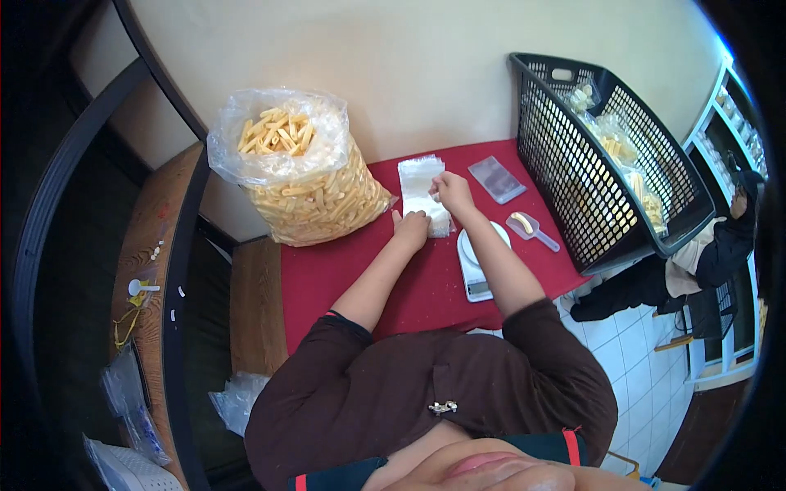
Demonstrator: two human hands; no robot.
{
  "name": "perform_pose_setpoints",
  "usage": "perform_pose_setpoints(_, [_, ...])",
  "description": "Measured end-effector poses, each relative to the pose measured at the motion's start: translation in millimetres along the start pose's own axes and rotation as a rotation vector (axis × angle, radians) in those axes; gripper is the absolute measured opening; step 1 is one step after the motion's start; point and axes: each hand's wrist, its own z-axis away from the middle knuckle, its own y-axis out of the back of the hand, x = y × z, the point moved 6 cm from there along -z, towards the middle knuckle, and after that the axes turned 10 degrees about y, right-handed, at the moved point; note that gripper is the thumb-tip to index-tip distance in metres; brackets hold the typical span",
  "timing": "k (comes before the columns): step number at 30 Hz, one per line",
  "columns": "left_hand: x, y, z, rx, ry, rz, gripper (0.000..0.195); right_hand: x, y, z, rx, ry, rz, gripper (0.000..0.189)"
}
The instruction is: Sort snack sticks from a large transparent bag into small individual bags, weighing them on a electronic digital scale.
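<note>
My left hand rests on the lower left edge of a stack of clear plastic bags on the red tablecloth. My right hand is at the stack's right side, fingers bent together; whether it pinches a bag cannot be told. Left of the stack stands a large open plastic bag of yellowish stick-shaped snacks. A white digital kitchen scale is partly under my right forearm. To its right lies a clear plastic scoop with a snack piece in it. Another pile of clear bags lies behind.
A black plastic crate holding filled snack bags stands at the right. Beyond it is another person in dark clothes, near shelves. At the left, a wooden surface bears a white spoon and plastic packaging.
</note>
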Motion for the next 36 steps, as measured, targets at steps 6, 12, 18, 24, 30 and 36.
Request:
perform_pose_setpoints(6, [12.8,12.8,4.1,-0.107,0.008,0.022,0.022,-56.4,70.3,80.2,0.363,0.021,-0.889,0.027])
perform_pose_setpoints(12, [26.0,111.0,41.6,0.447,-0.408,0.850,0.139,-30.4,44.5,125.4,0.183,-0.255,-1.271,0.027])
perform_pose_setpoints(18, [51.5,141.9,69.6,0.300,-0.617,1.376,0.133,-49.0,21.5,162.5,-0.050,-0.439,-1.274,0.027])
perform_pose_setpoints(24, [56.0,147.0,97.5,0.414,-0.561,1.365,0.129,-70.7,43.0,178.4,-0.049,-0.424,-0.940,0.034])
perform_pose_setpoints(30, [78.2,166.9,132.1,0.721,-0.266,0.327,0.102,-140.6,109.0,178.1,0.052,0.446,-0.513,0.026])
perform_pose_setpoints(36, [88.8,161.8,142.2,0.727,-0.271,0.198,0.105,-137.2,96.9,180.1,0.049,0.252,-0.616,0.022])
